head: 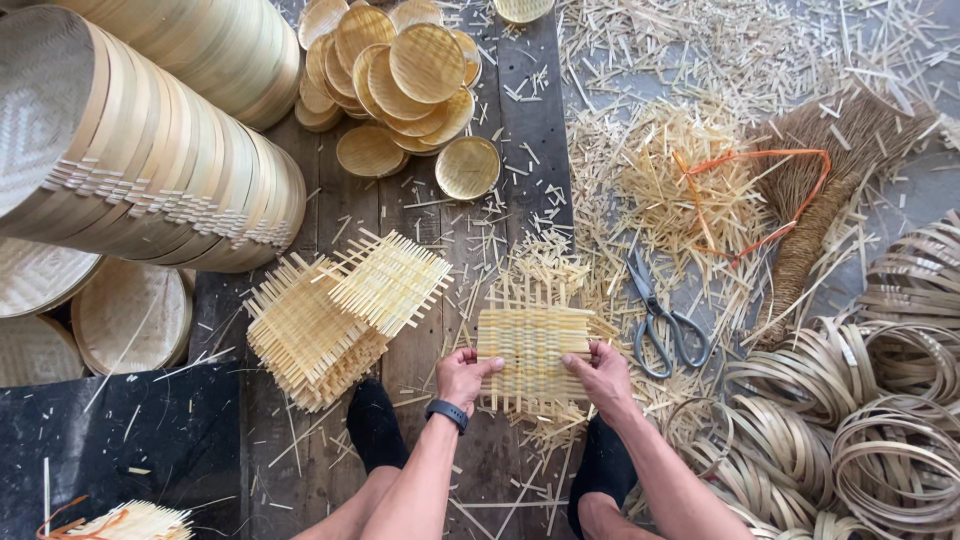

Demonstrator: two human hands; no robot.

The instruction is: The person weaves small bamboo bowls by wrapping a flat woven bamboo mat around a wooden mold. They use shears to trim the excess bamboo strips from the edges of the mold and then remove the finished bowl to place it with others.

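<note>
Dark floorboards (440,215) strewn with bamboo offcuts lay under us. Our left hand (463,377) and right hand (602,373) gripped a woven bamboo mat (532,350) at lower centre, apparently mid-weave; scissors (660,320) lay just right, perhaps for trimming.

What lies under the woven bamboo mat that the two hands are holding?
Under the woven mat lie loose bamboo offcuts on dark floor planks. The left hand and right hand grip its sides; the floor directly beneath is covered.
</note>
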